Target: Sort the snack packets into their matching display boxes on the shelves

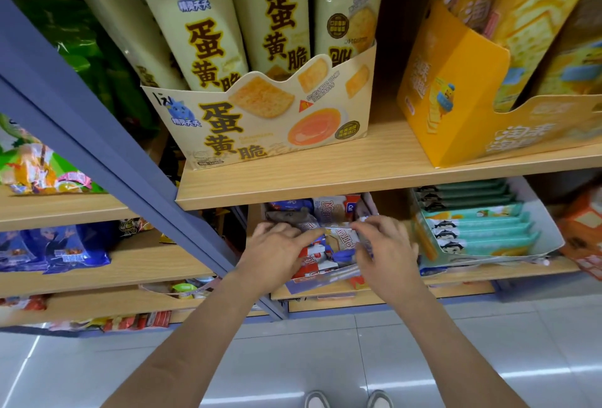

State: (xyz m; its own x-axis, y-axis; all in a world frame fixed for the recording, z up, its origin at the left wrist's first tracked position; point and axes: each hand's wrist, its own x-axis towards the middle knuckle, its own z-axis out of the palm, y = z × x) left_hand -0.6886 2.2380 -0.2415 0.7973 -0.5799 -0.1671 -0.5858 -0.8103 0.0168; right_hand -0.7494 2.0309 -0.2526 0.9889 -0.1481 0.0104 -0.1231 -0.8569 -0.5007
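Both my hands reach into a low display box (321,280) on the second shelf, filled with several white, red and blue snack packets (338,241). My left hand (277,253) lies palm down on the packets at the box's left side, fingers stretched toward the middle. My right hand (384,245) pinches the edge of a white packet with brown lettering at the box's right side. Which packets the left fingers actually grip is hidden under the hand.
A teal packet box (482,231) stands right of my hands. Above, a cream egg-yolk crisp box (260,127) and a yellow box (456,108) sit on the wooden shelf (358,176). A blue upright post (97,147) divides the shelves. Grey tiled floor lies below.
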